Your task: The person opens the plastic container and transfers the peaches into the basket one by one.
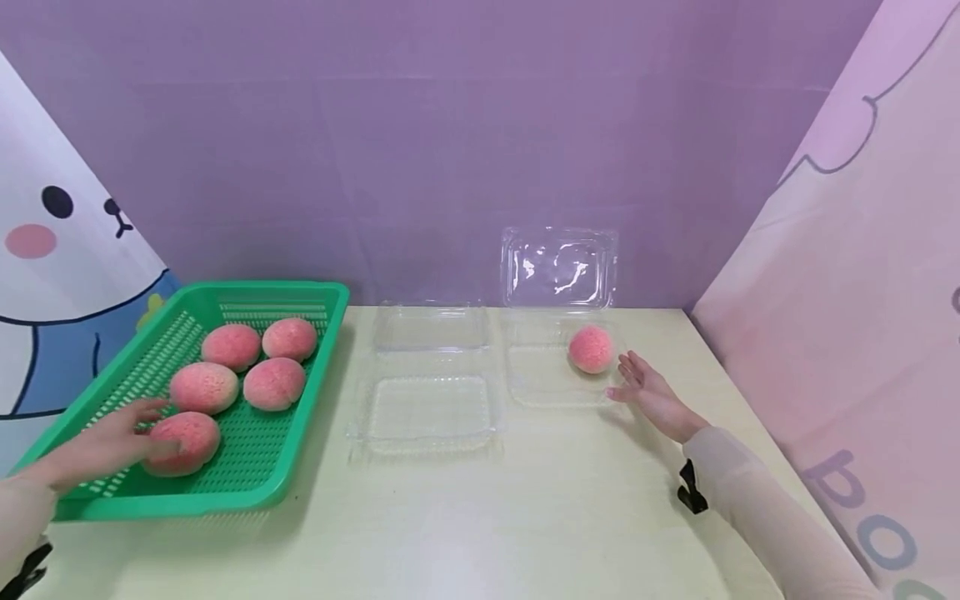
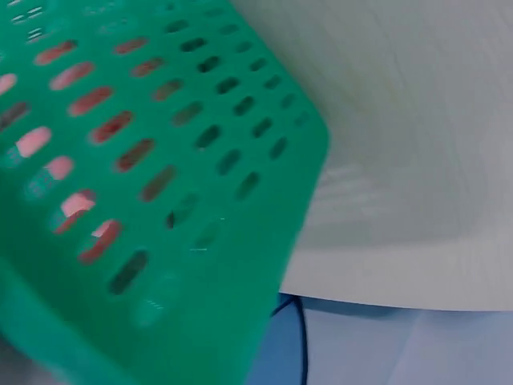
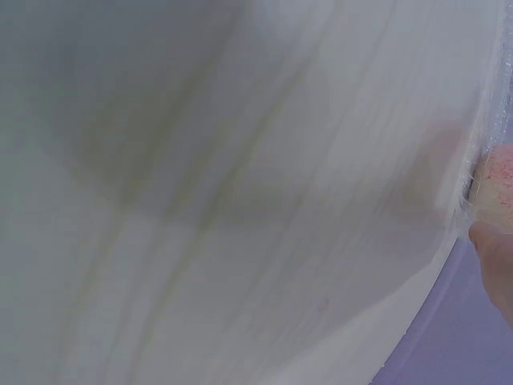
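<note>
My left hand [image 1: 105,446] reaches into the green basket [image 1: 311,400] at the left. Its thumb overlaps the near edge of the closest pink peach [image 1: 191,442], and its fingers are spread above that fruit's far side. Several more peaches [image 1: 274,384] lie in the basket. At the right, my right hand [image 1: 656,398] is held with fingers extended beside a clear plastic clamshell box [image 1: 540,379], apart from the single peach [image 1: 592,349] inside it. In the left wrist view the basket's slotted wall [image 2: 240,241] hides most of the fruit, and the hand does not show.
A second clear clamshell box [image 1: 430,408] stands with its lid raised between the basket and the right-hand box. The first box's lid [image 1: 558,268] leans up against the purple backdrop [image 1: 480,150]. All stand on a pale table [image 1: 450,525], with printed cloth panels [image 1: 840,333] at the sides.
</note>
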`<state>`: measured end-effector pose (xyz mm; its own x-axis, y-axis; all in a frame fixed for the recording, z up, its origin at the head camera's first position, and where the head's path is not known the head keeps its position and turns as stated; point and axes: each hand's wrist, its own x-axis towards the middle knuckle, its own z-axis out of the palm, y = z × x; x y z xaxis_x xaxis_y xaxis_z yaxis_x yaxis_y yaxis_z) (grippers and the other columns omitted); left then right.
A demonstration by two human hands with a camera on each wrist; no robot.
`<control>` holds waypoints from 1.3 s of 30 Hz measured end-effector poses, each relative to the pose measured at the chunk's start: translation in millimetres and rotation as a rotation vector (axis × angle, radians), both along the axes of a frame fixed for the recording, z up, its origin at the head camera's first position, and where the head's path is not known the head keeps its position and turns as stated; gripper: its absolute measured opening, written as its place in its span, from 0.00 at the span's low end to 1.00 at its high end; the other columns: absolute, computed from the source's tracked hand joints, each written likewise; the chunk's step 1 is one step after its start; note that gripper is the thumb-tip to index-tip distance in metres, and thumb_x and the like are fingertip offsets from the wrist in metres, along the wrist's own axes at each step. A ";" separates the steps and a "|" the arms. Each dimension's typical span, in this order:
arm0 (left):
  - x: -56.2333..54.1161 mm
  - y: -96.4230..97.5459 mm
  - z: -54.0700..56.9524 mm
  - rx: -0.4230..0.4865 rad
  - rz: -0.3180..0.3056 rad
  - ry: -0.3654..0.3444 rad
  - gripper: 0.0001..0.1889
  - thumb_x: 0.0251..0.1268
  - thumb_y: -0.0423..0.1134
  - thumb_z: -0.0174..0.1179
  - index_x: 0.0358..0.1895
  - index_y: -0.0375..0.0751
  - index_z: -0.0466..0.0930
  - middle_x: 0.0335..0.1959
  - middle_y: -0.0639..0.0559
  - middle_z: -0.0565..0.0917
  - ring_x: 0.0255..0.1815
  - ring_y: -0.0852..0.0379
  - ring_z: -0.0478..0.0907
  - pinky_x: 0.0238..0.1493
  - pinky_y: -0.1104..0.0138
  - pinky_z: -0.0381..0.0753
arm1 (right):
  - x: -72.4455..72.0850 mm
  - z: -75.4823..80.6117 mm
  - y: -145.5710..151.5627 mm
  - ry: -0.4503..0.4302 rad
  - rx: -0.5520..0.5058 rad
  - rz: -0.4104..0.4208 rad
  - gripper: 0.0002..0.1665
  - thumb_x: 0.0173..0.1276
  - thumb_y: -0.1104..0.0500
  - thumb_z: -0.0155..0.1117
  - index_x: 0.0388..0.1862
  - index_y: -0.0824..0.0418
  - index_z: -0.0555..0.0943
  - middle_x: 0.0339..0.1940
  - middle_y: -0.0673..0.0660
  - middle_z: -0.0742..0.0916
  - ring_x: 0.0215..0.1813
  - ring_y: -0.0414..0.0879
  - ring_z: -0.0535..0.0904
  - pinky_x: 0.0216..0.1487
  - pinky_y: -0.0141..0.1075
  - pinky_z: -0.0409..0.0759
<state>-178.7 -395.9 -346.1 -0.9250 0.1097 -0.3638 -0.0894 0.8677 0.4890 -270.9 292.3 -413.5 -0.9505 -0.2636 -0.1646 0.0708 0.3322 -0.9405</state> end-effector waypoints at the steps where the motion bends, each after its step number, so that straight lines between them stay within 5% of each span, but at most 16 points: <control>1: -0.2 1.0 2.4 -0.012 0.014 0.014 0.47 0.66 0.54 0.49 0.64 0.14 0.37 0.59 0.13 0.50 0.54 0.19 0.54 0.40 0.42 0.74 | -0.4 -0.6 -0.3 0.000 0.001 0.002 0.59 0.62 0.57 0.61 0.71 0.64 0.27 0.74 0.62 0.41 0.74 0.59 0.37 0.71 0.54 0.42; 4: -1.0 9.0 11.7 -0.032 0.059 0.074 0.49 0.65 0.58 0.47 0.66 0.16 0.36 0.61 0.15 0.49 0.56 0.18 0.52 0.41 0.40 0.71 | -0.9 -1.5 -0.3 -0.005 -0.002 0.006 0.59 0.62 0.56 0.61 0.71 0.64 0.26 0.75 0.62 0.41 0.74 0.58 0.37 0.71 0.54 0.41; 12: -4.3 57.2 52.7 0.042 0.012 0.231 0.41 0.67 0.57 0.45 0.70 0.30 0.43 0.66 0.26 0.55 0.61 0.25 0.56 0.45 0.37 0.69 | -2.2 -2.6 -0.1 -0.002 0.001 0.013 0.60 0.62 0.55 0.62 0.71 0.64 0.27 0.75 0.62 0.41 0.74 0.59 0.37 0.71 0.55 0.41; 21: -23.7 133.9 83.1 0.221 -0.003 0.248 0.37 0.65 0.59 0.47 0.70 0.41 0.52 0.67 0.38 0.61 0.66 0.36 0.58 0.56 0.41 0.66 | -2.7 -2.1 -0.9 -0.001 0.005 0.021 0.59 0.62 0.54 0.61 0.71 0.63 0.27 0.75 0.63 0.42 0.74 0.59 0.37 0.71 0.55 0.41; 30: -56.8 218.8 78.5 0.331 -0.158 0.248 0.27 0.67 0.44 0.51 0.66 0.39 0.60 0.65 0.41 0.65 0.65 0.40 0.62 0.60 0.49 0.68 | -2.4 -3.4 4.7 -0.009 -0.005 0.007 0.60 0.61 0.54 0.62 0.71 0.64 0.27 0.75 0.63 0.42 0.74 0.59 0.37 0.71 0.55 0.40; 39: -88.6 267.4 57.2 0.336 -0.223 0.278 0.22 0.65 0.38 0.53 0.61 0.35 0.67 0.58 0.39 0.73 0.59 0.43 0.70 0.57 0.54 0.74 | -0.1 -5.2 2.9 -0.006 -0.011 -0.002 0.60 0.62 0.55 0.62 0.71 0.64 0.27 0.75 0.63 0.42 0.74 0.59 0.38 0.71 0.55 0.41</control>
